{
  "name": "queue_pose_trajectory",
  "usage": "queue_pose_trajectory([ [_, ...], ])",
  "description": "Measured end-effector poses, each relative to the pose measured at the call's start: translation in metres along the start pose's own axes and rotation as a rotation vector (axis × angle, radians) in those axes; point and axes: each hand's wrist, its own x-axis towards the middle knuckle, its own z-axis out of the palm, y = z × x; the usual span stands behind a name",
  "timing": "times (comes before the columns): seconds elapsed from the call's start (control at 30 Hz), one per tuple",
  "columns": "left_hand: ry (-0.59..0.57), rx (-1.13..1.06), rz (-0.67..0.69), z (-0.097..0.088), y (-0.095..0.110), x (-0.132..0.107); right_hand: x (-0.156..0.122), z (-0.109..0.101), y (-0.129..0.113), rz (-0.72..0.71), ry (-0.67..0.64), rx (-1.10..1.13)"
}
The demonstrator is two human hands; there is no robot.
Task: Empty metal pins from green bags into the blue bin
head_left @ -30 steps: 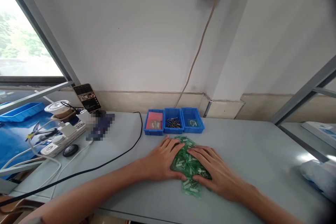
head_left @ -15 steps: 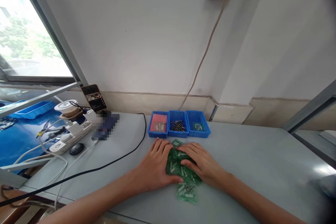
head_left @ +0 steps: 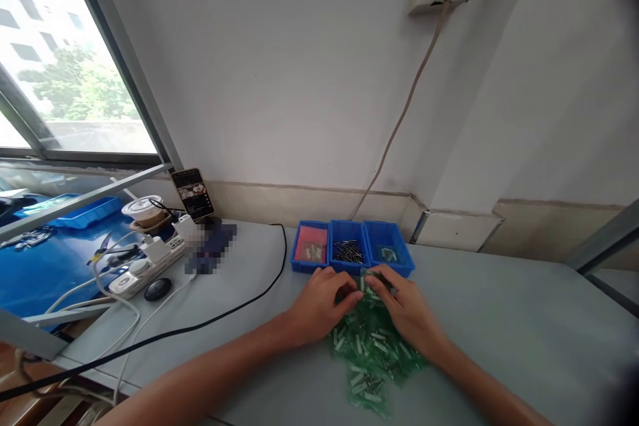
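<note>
A heap of clear green plastic bags (head_left: 379,339) holding small silvery and whitish pieces lies on the grey table. One green bag (head_left: 368,287) is lifted at the far end of the heap. My right hand (head_left: 407,306) pinches it between thumb and fingers. My left hand (head_left: 319,306) is closed, its thumb and forefinger meeting at the bag's left edge; the exact grip is partly hidden. Another green bag (head_left: 368,389) lies at the near side of the heap.
Behind my hands stand three blue bins: one with a pink sheet and small bag (head_left: 309,247), one with dark screws (head_left: 348,251), one with a small bag (head_left: 388,253). To the left are a black cable (head_left: 224,318), a power strip (head_left: 144,274) and a propped phone (head_left: 194,194).
My hands have gone from pressing around the heap to pinching one bag at its far end. More of the heap shows now, and the view has shifted slightly.
</note>
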Motion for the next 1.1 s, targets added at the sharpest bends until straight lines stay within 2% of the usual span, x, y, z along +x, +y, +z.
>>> queue_pose_trajectory([
  [0.13, 0.012, -0.097, 0.008, 0.001, -0.005, -0.003, -0.005, 0.006, -0.002, 0.027, 0.003, 0.014],
  [0.23, 0.040, -0.121, 0.095, -0.001, -0.007, -0.006, -0.008, 0.012, -0.002, 0.012, -0.013, 0.035],
  [0.37, 0.072, -0.051, 0.291, -0.008, -0.002, -0.001, -0.009, 0.015, -0.003, 0.000, 0.034, 0.110],
  [0.47, 0.104, -0.011, 0.324, -0.013, 0.000, 0.006, -0.008, 0.015, -0.004, 0.013, 0.069, 0.248],
  [0.53, 0.083, 0.030, 0.345, -0.013, -0.002, 0.010, -0.006, 0.013, -0.005, 0.055, 0.084, 0.336],
  [0.6, 0.084, 0.084, 0.362, -0.012, -0.007, 0.013, -0.005, 0.011, -0.005, 0.082, 0.052, 0.354],
  [0.7, 0.129, 0.148, 0.368, -0.009, -0.015, 0.014, -0.005, 0.007, -0.002, 0.048, 0.038, 0.235],
  [0.8, 0.182, 0.142, 0.341, -0.008, -0.021, 0.015, -0.006, 0.002, 0.003, -0.074, 0.078, 0.036],
  [0.93, 0.166, 0.057, 0.310, -0.009, -0.023, 0.014, -0.006, 0.003, 0.002, -0.248, 0.093, -0.188],
  [1.1, 0.142, -0.097, 0.258, -0.008, -0.021, 0.006, -0.009, 0.008, -0.001, -0.307, 0.027, -0.256],
])
